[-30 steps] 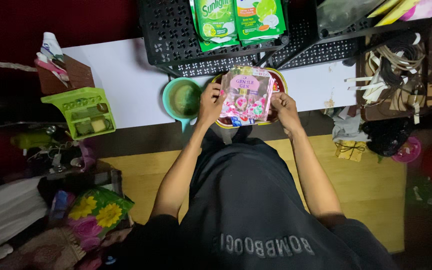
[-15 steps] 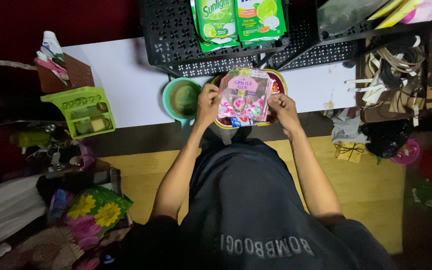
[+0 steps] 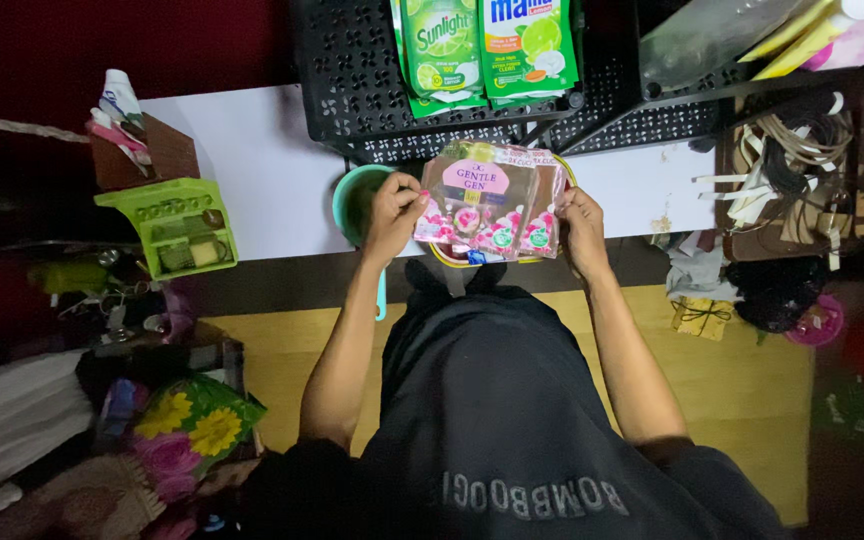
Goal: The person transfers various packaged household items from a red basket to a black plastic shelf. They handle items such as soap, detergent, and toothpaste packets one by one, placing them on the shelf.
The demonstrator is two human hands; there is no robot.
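Both hands closed on pink pouches [image 3: 492,205]: left hand [image 3: 392,215] gripping the left edge, thumb across the front, right hand [image 3: 584,232] gripping the right edge. Pouches held flat, faces up toward the camera, at least two overlapping, the front one covering most of the other. Flower prints along the lower part of each.

Held just above a round bowl with a yellow rim [image 3: 452,262], only slivers of it showing under the lower edge. Bowl's contents hidden by the pouches.

Just left of the left hand, a green dipper [image 3: 352,200], its handle running down toward the body, partly covered by the wrist.

All of this at the near edge of a white table [image 3: 252,170]. Beyond the pouches, a black perforated crate [image 3: 352,70], with two green refill pouches [image 3: 487,45] lying against it. A second black crate to the right, with a clear plastic bag inside.

Farther left on the table, a lime-green caddy [image 3: 177,225] and a brown box [image 3: 147,150] stuffed with small items. To the right of the table, a tangle of straps [image 3: 792,170]. Below the table, a yellow floor [image 3: 732,380]. At lower left, a flowered bag [image 3: 192,425].
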